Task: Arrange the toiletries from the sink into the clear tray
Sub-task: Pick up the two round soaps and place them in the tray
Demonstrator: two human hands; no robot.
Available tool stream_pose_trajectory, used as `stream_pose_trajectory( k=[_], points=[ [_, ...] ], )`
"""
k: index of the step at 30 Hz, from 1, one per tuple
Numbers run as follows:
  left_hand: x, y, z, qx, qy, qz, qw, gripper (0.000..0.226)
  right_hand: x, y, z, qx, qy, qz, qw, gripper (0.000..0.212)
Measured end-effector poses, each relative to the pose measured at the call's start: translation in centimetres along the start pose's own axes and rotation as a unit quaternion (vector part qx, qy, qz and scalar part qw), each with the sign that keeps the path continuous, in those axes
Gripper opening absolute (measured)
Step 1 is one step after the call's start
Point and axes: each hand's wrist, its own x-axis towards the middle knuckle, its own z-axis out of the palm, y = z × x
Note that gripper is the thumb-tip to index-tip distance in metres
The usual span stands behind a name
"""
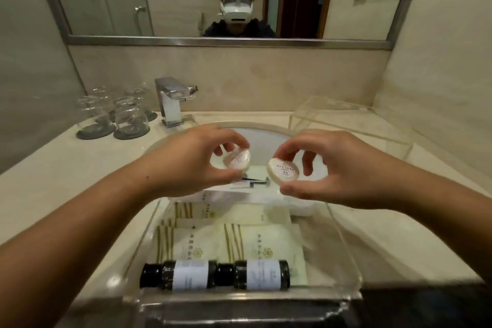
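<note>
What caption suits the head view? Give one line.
Left hand and right hand each hold a round soap above the clear tray.

Each hand, left hand (195, 161) and right hand (335, 168), pinches a round soap (237, 159) above the clear tray (343, 255).

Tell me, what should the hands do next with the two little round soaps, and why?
Probably lower both soaps into the clear tray. The left hand pinches one round soap and the right hand pinches the other soap, both in the air above the tray's far end. The two dark bottles and the packets fill the near part, so the far end looks the freest spot.
</note>
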Motion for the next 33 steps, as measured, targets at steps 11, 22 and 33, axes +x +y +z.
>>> stream_pose_trajectory(
  k=[11, 22, 33],
  points=[
    [-2.1, 5.9, 2.5, -0.031, -0.110, 0.048, 0.992, 0.049, -7.2, -1.7, 1.6, -0.084, -0.144, 0.060, 0.984, 0.049],
    [0.2, 8.1, 4.0, -0.033, -0.155, 0.057, 0.986, 0.043, -7.4, -2.6, 0.7, -0.060, -0.165, 0.095, 0.980, 0.047],
    [1.2, 9.4, 4.7, 0.006, -0.196, 0.106, 0.975, 0.027, -8.0, -2.4, 0.7, -0.089, -0.104, 0.122, 0.983, 0.037]
  ],
)
